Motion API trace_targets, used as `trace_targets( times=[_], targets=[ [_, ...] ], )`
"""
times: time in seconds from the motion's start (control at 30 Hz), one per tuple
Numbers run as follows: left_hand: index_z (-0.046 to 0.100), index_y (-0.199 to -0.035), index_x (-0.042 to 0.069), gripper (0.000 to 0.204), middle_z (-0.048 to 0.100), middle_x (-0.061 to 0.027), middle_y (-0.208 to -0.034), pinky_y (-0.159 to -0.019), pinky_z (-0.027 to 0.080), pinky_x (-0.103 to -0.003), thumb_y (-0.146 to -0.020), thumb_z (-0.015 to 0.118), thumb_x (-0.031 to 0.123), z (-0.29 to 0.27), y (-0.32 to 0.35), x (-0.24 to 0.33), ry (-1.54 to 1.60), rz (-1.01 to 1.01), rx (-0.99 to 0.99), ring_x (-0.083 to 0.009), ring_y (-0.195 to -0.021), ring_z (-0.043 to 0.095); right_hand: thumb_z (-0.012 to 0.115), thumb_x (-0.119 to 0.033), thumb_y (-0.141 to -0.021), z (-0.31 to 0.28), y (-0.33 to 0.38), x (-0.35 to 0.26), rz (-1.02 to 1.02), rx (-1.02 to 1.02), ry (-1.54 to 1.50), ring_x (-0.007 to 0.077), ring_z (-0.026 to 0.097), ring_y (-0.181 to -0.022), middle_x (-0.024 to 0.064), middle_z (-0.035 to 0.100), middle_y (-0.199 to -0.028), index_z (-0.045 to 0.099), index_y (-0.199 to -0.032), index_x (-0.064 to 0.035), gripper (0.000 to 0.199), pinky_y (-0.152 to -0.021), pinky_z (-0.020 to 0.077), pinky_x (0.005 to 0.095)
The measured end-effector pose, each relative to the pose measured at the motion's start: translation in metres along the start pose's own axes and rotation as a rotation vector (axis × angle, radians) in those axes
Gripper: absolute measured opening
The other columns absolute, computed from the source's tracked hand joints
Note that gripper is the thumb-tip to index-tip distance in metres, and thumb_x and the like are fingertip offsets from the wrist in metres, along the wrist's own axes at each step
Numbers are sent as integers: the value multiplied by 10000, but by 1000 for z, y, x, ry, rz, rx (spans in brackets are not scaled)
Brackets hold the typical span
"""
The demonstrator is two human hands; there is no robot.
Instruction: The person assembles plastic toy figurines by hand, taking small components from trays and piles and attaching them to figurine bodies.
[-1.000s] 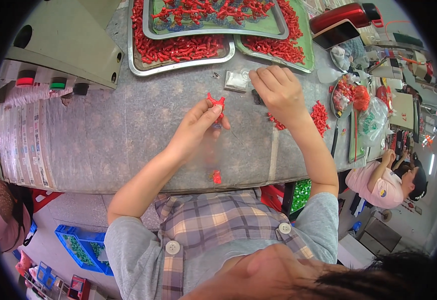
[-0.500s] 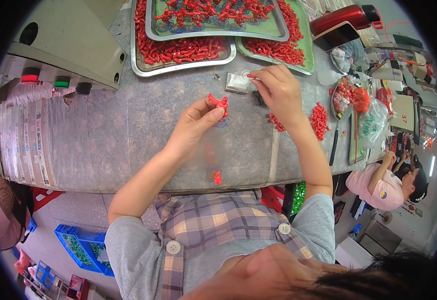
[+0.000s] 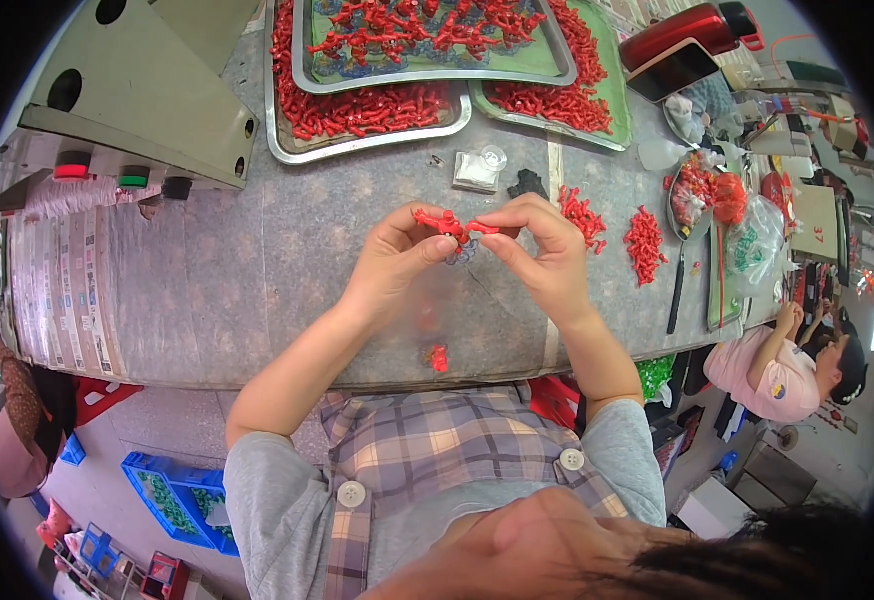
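Note:
Between the fingers of my left hand [image 3: 397, 254] is a red plastic figurine [image 3: 444, 224], with a clear bluish piece [image 3: 462, 250] below it. My right hand [image 3: 540, 250] pinches a small red plastic part [image 3: 483, 228] against the figurine's right side. Beyond the hands stand a small white block [image 3: 475, 172] and a round clear dish [image 3: 494, 157] at its corner. A black lump [image 3: 528, 184] lies just past my right fingers. Two piles of small red parts, a nearer one [image 3: 582, 218] and another pile [image 3: 645, 246], lie to the right.
At the back, a metal tray of red figures [image 3: 437, 78] overlaps a tray of red parts [image 3: 357, 150] and a green-lined tray [image 3: 612, 100]. A grey machine [image 3: 147, 100] stands at left. Near the front edge lies a red piece [image 3: 439, 358]. Another person [image 3: 772, 370] sits at far right.
My right hand has come back from the clear dish toward the left hand, bringing the small red part against the figurine. My left hand has barely moved.

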State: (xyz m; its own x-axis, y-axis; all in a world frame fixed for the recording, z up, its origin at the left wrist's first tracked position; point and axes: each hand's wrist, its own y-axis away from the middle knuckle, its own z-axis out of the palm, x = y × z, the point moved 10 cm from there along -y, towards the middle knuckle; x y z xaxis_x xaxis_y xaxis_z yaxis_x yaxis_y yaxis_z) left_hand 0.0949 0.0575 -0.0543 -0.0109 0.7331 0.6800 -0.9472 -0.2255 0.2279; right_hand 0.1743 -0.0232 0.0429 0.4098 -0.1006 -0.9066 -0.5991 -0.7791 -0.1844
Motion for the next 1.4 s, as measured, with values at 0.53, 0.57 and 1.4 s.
trace_targets(
  times=[0.53,0.57,1.4],
  targets=[
    [639,-903,80,244,643,-38,-922,-836,427,-316,-679,700,5,20,16,43,-715,515,-22,-186,-900,580,705,-136,-719,7,6,-19,-190,-144,196,244,547,-717,81,574,-766,611,-855,-35,194,-629,434,319],
    [638,-903,80,245,643,-37,-922,-835,426,-313,-678,700,4,21,16,43,-707,524,-38,-182,-896,580,705,-136,-719,4,4,-21,-190,-142,196,244,547,-717,81,574,-766,611,-855,-35,194,-629,434,319],
    [620,-820,32,180,626,-15,-810,-757,431,-254,-722,740,123,16,13,-9,-675,-159,-183,-84,-804,552,538,-236,-850,38,34,-6,-218,-608,338,298,482,-713,107,490,-716,483,-778,-60,198,-634,387,401]
  ],
)
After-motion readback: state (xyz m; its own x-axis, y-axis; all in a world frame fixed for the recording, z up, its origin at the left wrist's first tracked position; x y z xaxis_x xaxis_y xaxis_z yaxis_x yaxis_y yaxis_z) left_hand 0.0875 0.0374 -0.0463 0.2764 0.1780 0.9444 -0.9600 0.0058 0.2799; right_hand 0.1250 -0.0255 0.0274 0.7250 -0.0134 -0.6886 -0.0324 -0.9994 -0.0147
